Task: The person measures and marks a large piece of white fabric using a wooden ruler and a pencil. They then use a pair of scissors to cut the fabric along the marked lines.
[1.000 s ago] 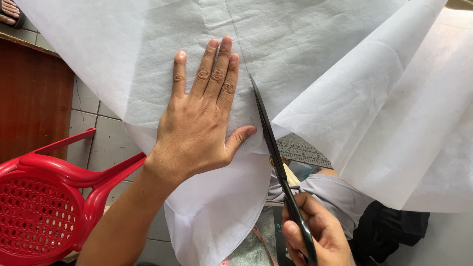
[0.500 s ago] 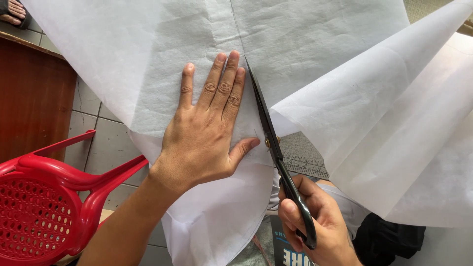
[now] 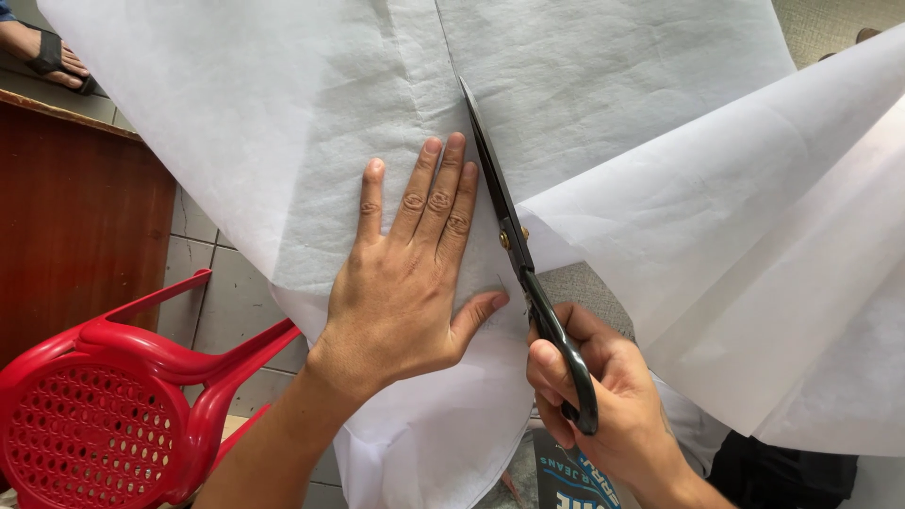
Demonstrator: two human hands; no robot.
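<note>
A large sheet of thin white paper (image 3: 283,113) fills most of the view. My left hand (image 3: 405,273) lies flat on it, fingers together and pointing away from me, just left of the cut line. My right hand (image 3: 603,396) grips the black handles of a long pair of scissors (image 3: 514,240). The blades point away from me along a crease, with the tip near the top middle. Right of the blades, the cut part of the paper (image 3: 754,254) lifts and folds over toward the right.
A red plastic chair (image 3: 104,405) stands at the lower left on a tiled floor (image 3: 222,292). A dark wooden table top (image 3: 75,217) is at the left. Another person's sandalled foot (image 3: 47,57) shows at the top left corner. Dark clothing (image 3: 792,471) lies at the bottom right.
The scissors have advanced away from me along the crease, lengthening the cut. My left hand slid forward a little beside the blades, and the right flap has risen.
</note>
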